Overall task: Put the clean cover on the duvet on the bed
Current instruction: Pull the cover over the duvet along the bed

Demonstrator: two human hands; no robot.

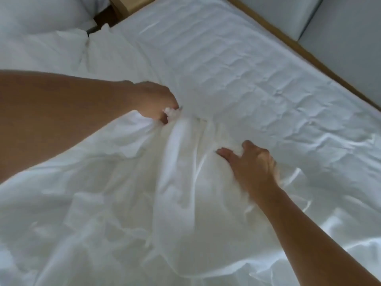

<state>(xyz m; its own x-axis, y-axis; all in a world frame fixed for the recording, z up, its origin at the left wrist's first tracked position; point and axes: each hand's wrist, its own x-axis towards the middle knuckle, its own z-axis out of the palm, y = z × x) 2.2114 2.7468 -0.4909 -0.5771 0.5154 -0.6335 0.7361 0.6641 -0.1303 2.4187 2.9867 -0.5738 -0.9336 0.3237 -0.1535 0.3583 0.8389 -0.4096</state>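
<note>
A white duvet cover (127,203) lies crumpled across the near half of the bed. My left hand (156,102) grips a bunched fold of it near the middle of the bed, fingers curled tight into the cloth. To the right and nearer me, my right hand (253,164) rests on the cover with fingers spread and slightly bent, blurred by motion. I cannot tell the duvet apart from the cover in the white folds. The wrinkled white sheet (247,79) covers the mattress beyond both hands.
White pillows (41,38) lie at the top left. A wooden bed frame edge (309,50) runs diagonally along the far side, with a pale wall (350,27) behind it. A wooden piece (121,5) shows at the top beside the pillows.
</note>
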